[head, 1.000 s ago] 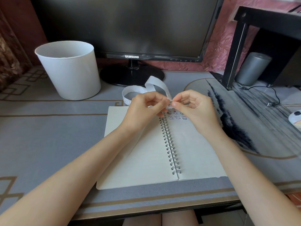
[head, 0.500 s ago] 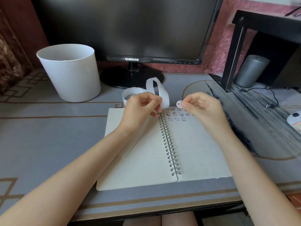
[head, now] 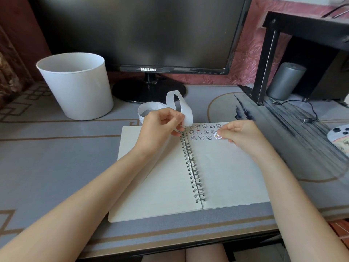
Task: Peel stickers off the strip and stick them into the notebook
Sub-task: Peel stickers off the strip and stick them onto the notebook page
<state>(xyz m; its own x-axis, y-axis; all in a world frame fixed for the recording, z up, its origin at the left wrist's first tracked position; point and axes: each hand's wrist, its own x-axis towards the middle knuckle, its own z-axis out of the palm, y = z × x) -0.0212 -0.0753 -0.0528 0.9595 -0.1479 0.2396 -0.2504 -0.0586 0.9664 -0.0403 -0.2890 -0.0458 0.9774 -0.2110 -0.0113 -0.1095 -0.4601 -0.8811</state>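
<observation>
Round sticker (head: 217,136) | being pinched by right hand (head: 239,135), being held just past the stuck stickers (head: 204,132) on spiral notebook (head: 226,176), apparently to extend their row | sticker strip (head: 186,114) being gripped by left hand (head: 160,127), looping behind that grip, off the page

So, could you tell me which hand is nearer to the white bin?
Left. The left hand, gripping the sticker strip, is right of the white bin; the right hand, pinching a round sticker, lies farther right, past the notebook's spiral.

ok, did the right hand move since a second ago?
Yes. The right hand carried the sticker rightward, away from the spiral binding, over the right page.
</observation>
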